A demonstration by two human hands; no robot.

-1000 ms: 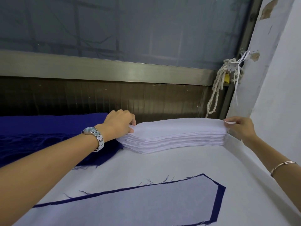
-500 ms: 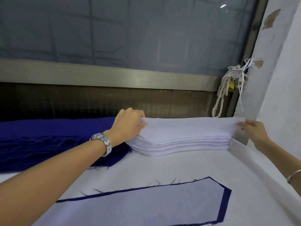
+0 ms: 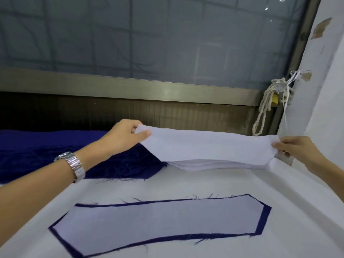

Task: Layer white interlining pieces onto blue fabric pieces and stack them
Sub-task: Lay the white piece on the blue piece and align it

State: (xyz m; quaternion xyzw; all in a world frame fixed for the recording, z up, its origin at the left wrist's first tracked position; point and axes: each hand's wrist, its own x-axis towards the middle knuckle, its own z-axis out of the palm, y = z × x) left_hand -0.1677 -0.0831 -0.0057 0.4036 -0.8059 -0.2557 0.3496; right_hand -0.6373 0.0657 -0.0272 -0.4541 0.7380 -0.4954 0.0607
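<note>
Blue fabric (image 3: 37,151), deep navy and frayed at its cut edges, lies piled at the far left of the white-covered table (image 3: 204,185), with loose threads trailing onto the cloth. The person's left arm reaches across it, a silver metal wristwatch (image 3: 74,165) on the wrist. The dial is turned away, so no maker's name can be read. The left hand (image 3: 122,135) pinches the left end of 1 white interlining piece (image 3: 204,148), the thumb on its near face and the fingers curled behind.

That piece hangs in the air, stretched between the 2 hands and sagging slightly in the middle. Its lower edge is just above the stack of white interlining (image 3: 214,164), which rests at the back of the table just beside the right end of the blue pile.

Nearer the camera, in the middle of the table, 1 blue fabric piece (image 3: 265,218) lies flat with a white interlining layer (image 3: 158,222) already on it. The blue shows as a narrow border all round, widest at the pointed right end.

At the right, the right hand (image 3: 296,148) grips the other end of the held piece between thumb and fingers, close to the table's raised right edge. Behind it a coil of pale rope (image 3: 264,108) hangs from a small metal fitting (image 3: 279,87) beside the window frame (image 3: 130,88). White strings dangle there, and any marking is too small to read. A white wall (image 3: 325,90) closes the right side.
</note>
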